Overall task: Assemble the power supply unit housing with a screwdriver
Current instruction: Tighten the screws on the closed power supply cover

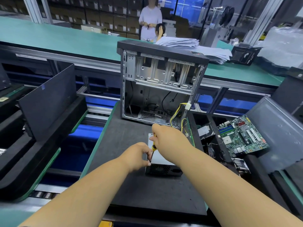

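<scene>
Driving: right hand (165, 136) curls round the screwdriver (152, 149) handle, tip down at the PSU (164, 163) top edge.
Steadying: left hand (139, 156) pinches by the shaft, fingers narrow.
PSU: flat on the dark mat (147, 194), before the case (157, 82).
Handling: looks stiff, boxy, fairly heavy; hold its sides, off the fan grille.
Screw: too small to see.

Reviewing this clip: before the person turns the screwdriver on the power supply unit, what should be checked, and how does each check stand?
1. Right hand grips screwdriver handle: ok.
2. Left hand fingers steady the shaft near the tip: ok.
3. Tip seated in a screw: cannot tell, too small.
4. Power supply unit lies flat on the dark mat: ok.
5. Yellow cables clear of the tool: ok.
</scene>
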The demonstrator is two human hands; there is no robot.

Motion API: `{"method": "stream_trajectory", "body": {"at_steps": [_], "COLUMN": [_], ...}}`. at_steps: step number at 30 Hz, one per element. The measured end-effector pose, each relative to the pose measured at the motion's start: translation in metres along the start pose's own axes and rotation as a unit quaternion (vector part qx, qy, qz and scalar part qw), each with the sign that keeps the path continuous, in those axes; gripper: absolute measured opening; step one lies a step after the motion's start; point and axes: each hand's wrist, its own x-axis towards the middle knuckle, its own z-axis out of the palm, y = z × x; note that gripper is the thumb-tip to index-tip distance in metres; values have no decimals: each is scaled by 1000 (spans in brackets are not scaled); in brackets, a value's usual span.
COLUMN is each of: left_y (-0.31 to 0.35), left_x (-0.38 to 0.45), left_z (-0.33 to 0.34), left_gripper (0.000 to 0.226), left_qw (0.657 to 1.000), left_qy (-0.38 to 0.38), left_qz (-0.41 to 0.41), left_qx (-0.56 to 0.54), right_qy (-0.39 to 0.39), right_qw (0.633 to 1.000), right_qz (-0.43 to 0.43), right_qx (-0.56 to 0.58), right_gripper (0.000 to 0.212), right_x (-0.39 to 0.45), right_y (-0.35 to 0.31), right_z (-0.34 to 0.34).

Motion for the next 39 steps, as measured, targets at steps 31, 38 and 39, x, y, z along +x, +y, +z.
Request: {"method": "stream_trajectory", "body": {"at_steps": [31, 38, 39], "left_y": [11, 18, 20], "left_x": [0, 1, 0], "left_z": [8, 7, 7], "left_gripper": [27, 28, 27], "left_qw": [991, 983, 979], "left_qy": [51, 114, 128], "left_qz": [-89, -103, -107], "left_qx": [-84, -99, -114], "right_qy": [101, 72, 80], "right_qw": [830, 745, 744], "right_qz": [283, 339, 344], "right_qx": [469, 570, 567], "right_gripper": [15, 4, 11], "right_x": [-32, -59, -64], "right_y": [80, 136, 143], "right_z": [15, 47, 54]}}
